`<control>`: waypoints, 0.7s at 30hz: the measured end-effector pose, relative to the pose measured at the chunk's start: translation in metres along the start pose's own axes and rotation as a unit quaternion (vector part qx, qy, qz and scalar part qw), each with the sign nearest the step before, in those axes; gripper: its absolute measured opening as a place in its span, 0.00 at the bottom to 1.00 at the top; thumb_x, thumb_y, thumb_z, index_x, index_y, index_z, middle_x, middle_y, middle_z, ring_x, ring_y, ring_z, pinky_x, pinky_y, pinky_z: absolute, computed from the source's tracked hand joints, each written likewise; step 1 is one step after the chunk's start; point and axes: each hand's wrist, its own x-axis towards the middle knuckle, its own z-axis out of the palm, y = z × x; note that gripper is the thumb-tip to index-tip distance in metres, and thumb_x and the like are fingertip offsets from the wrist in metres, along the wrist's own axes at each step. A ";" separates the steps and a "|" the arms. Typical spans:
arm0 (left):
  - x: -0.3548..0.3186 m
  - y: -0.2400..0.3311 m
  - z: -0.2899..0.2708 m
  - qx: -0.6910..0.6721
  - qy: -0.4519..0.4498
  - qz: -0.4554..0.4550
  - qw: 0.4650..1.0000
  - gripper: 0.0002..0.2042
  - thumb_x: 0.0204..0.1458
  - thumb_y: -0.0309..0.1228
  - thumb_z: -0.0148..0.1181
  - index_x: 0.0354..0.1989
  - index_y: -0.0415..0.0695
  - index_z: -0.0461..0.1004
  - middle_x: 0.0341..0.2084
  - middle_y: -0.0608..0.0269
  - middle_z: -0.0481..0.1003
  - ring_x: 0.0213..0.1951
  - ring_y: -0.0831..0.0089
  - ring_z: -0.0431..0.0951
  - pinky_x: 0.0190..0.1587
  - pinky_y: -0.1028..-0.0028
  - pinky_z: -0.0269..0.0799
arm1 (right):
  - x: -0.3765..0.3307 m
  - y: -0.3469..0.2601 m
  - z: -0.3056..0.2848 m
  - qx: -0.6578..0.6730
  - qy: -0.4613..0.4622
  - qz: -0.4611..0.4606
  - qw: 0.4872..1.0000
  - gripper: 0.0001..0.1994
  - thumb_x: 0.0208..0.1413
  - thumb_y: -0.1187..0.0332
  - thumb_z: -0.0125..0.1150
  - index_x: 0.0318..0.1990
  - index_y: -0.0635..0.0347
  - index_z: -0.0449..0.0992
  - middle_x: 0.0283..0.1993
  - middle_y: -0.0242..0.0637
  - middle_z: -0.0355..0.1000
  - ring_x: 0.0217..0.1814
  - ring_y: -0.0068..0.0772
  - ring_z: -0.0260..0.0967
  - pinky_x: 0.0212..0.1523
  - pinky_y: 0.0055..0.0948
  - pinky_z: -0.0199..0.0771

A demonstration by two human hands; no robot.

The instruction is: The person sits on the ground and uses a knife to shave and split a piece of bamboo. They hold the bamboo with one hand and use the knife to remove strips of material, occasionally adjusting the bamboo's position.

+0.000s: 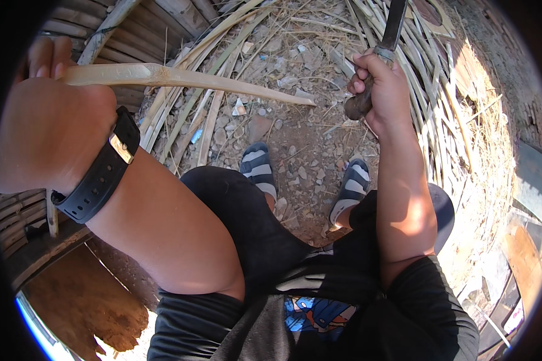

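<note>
Raised at the upper left, my left hand (pixel 57 114) is closed round one end of a split bamboo strip (pixel 193 78). The pale strip reaches rightward across the view, has a node near its middle and narrows to a tip over the ground. At the upper right my right hand (pixel 382 87) grips the dark rounded handle of a large knife (pixel 393 27). Its blade points away from me and runs out of the top of the view. Strip and knife are apart. A black band circles my left wrist.
Long split bamboo strips (pixel 424 102) lie in a curved heap on the right, and more strips (pixel 214 117) lie at the left. Stones and shavings cover the dirt ground (pixel 301 135) by my sandalled feet. A bamboo slat wall (pixel 156 27) stands at the upper left.
</note>
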 end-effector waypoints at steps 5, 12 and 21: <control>0.004 -0.012 -0.011 0.005 -0.022 0.017 1.000 0.14 0.63 0.47 0.42 0.33 0.50 0.61 0.16 0.71 0.53 0.17 0.76 0.56 0.21 0.75 0.55 | -0.008 -0.014 -0.002 -0.004 -0.011 -0.007 1.000 0.09 0.53 0.72 0.64 0.36 0.62 0.69 0.25 0.31 0.66 0.21 0.22 0.63 0.23 0.23 0.65; 0.006 -0.024 -0.013 0.000 -0.044 0.022 0.999 0.12 0.61 0.43 0.46 0.31 0.49 0.61 0.18 0.69 0.55 0.20 0.74 0.56 0.24 0.73 0.55 | -0.049 -0.008 0.023 -0.047 -0.018 0.052 0.997 0.07 0.56 0.73 0.62 0.33 0.58 0.68 0.24 0.29 0.64 0.20 0.21 0.61 0.23 0.23 0.63; -0.004 -0.017 0.000 0.076 0.027 0.023 0.996 0.13 0.60 0.39 0.50 0.28 0.48 0.58 0.20 0.66 0.55 0.21 0.71 0.55 0.27 0.71 0.54 | -0.093 0.123 0.021 -0.329 -0.229 -0.011 0.916 0.23 0.51 0.66 0.65 0.52 0.71 0.71 0.30 0.47 0.76 0.27 0.35 0.74 0.31 0.33 0.74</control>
